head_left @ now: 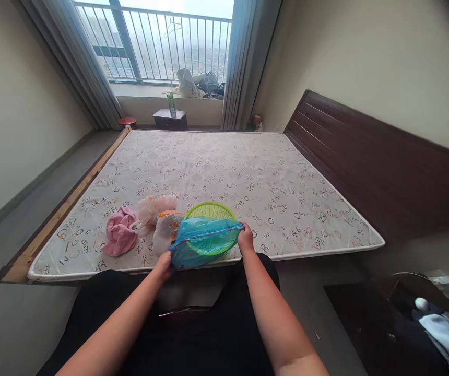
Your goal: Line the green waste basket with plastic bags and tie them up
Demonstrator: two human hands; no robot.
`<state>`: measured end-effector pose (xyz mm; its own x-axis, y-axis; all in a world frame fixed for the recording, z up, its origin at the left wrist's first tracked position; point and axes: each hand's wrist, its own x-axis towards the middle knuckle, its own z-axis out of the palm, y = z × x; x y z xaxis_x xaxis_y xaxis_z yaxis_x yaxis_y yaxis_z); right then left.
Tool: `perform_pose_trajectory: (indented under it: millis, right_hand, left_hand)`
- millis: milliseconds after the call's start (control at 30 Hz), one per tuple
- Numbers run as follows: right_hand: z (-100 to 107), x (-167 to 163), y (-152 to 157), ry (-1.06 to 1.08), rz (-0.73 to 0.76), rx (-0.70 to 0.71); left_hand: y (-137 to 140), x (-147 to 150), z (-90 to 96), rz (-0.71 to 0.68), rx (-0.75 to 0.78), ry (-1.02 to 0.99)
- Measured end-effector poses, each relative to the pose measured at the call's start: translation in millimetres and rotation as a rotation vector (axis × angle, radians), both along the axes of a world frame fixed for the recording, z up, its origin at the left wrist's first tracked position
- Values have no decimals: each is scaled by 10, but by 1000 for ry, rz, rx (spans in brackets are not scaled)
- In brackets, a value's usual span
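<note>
A blue plastic bag [197, 256] is stretched sideways between my two hands, its mouth pulled wide. My left hand [164, 265] grips the bag's left edge, and my right hand [245, 240] closes on the right edge. Behind and partly inside or under the bag is a green plastic basket [211, 209]; its lower part shows only through the blue film, so I cannot tell which. Left of the basket lie white and orange crumpled plastic bags [163, 233] and a pinkish bag [156, 206]. Farther left rests a bunched pink cloth [120, 233].
Everything lies near the front edge of a letter-patterned mattress [209, 162]. A dark wooden headboard [365, 141] stands at the right. Beyond the bed are a small nightstand [169, 119] with a green bottle [171, 104] and a red stool [127, 121]. A dark cabinet [365, 324] stands at lower right.
</note>
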<state>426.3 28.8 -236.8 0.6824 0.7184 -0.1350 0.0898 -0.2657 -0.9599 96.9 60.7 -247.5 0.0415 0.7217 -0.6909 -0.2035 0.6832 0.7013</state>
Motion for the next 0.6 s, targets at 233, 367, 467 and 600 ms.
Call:
perform_pose_trajectory:
  millis: [233,367,467,600]
  right_hand:
    - [22,110,340,171,67,158]
    - [128,-8,408,266,239,204]
    - [208,-105,353,239,278,208]
    - [301,-108,255,170,311,164]
  left_hand:
    - [213,-86,112,-22,407,206]
    - [440,34,312,-210,638,351]
    - [520,48,398,-289,751,482]
    - [495,1,455,-234,662,555]
